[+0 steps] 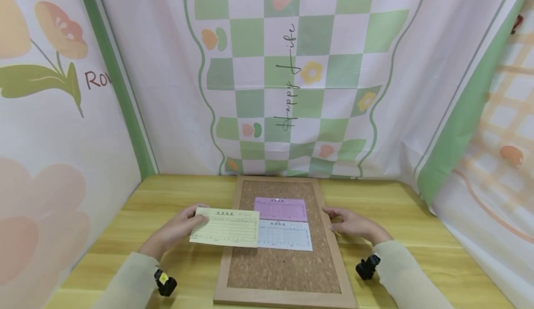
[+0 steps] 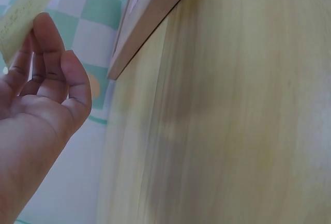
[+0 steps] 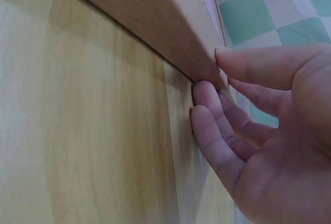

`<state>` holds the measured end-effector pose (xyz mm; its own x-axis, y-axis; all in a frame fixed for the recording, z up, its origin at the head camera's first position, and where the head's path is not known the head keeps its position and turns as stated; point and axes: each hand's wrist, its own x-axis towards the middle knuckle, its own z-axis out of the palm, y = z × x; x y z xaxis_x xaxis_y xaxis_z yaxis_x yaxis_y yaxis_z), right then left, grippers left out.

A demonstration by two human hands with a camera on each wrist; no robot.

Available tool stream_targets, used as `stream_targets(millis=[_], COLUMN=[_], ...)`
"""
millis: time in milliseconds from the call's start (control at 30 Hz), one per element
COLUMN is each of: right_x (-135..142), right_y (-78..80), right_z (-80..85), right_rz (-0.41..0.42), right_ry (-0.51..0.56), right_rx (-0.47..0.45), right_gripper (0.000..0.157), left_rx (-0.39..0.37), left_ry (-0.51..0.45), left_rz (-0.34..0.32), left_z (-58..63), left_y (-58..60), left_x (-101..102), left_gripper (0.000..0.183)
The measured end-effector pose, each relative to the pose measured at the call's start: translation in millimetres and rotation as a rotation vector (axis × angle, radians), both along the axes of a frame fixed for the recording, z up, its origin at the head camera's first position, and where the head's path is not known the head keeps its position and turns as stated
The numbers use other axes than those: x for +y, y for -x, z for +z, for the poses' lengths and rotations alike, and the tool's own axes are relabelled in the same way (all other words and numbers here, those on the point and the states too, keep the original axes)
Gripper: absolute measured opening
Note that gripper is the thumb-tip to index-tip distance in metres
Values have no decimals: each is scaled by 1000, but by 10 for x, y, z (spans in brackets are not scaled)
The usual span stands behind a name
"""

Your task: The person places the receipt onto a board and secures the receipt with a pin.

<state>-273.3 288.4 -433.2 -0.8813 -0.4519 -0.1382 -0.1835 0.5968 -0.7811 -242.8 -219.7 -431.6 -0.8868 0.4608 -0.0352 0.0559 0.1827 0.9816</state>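
Note:
My left hand (image 1: 177, 228) pinches a pale yellow printed form (image 1: 229, 229) at its left side, thumb on its face. In the left wrist view the form's corner (image 2: 23, 22) shows at the fingertips. The form's right end overlaps a white printed form (image 1: 285, 236) on the wood-framed cork board (image 1: 283, 272). Just above the white one lies a pink form (image 1: 280, 208), with a white pushpin (image 1: 277, 199) at its top. My right hand (image 1: 352, 224) grips the board's right frame edge; in the right wrist view the thumb (image 3: 258, 66) is on top and fingertips meet the side.
The board lies lengthwise on a wood-grain table (image 1: 175, 276), its far end near the back curtain (image 1: 250, 72) with green checks. Patterned curtains also hang at left and right. Each wrist wears a small black camera, one (image 1: 165, 282) on the left.

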Motion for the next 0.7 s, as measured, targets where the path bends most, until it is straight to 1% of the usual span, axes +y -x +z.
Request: stream_targets(millis=[233, 367, 467, 567, 700], right_x=[-24, -36, -41, -50, -65], right_y=[8, 16, 25, 24, 11], right_z=[18, 10, 6, 17, 48], right_rz=[-26, -46, -40, -30, -21], right_ry=[-11, 8, 20, 16, -23], right_rx=[-13, -35, -39, -31, 20], right_gripper=[64, 64, 64, 63, 61], left_rx=[1, 5, -2, -5, -4], left_ry=[0, 1, 0, -8, -15], left_rz=[12, -1, -21, -36, -44], left_z=[-6, -11, -22, -33, -43], left_y=[12, 17, 31, 50, 60], left_x=[102, 165, 218, 271, 331], left_gripper=[33, 35, 35, 34, 33])
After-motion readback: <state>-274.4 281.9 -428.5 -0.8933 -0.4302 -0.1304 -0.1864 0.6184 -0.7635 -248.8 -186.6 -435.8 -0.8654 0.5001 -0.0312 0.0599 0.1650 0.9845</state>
